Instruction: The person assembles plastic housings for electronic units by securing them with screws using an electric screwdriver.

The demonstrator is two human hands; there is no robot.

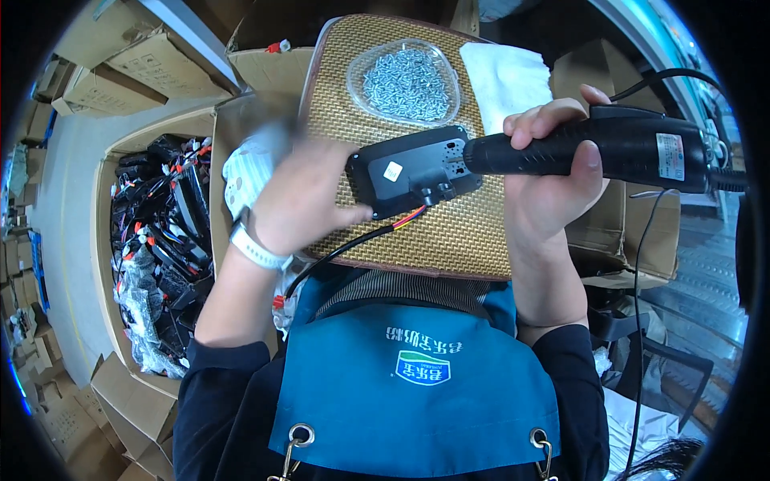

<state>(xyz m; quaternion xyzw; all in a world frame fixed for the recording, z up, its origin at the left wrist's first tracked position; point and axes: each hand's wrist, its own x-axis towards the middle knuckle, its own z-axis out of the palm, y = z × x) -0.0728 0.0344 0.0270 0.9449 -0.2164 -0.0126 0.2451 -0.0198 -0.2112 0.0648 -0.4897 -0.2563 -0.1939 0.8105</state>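
A flat black plastic housing (pixel 377 172) lies on a woven mat-topped board (pixel 449 232), with a small white sticker and a cable (pixel 345 250) with coloured wires leaving its near side. My left hand (pixel 301 196) grips the housing's left edge, thumb at the near corner and a finger at the far one; its other fingers are blurred. In my right hand (pixel 553 172) is a black corded electric screwdriver (pixel 634 148), held level. The screwdriver's nose is at the housing's right end, and its bit tip is hard to make out. A clear plastic tray (pixel 354 86) of small silver screws (pixel 407 82) sits beyond.
A folded white cloth (pixel 505 80) lies at the board's far right. To the left, an open cardboard box (pixel 106 264) holds many black wired parts and plastic wrap. More cartons (pixel 164 68) stand at far left. The screwdriver's cord (pixel 639 321) hangs on the right.
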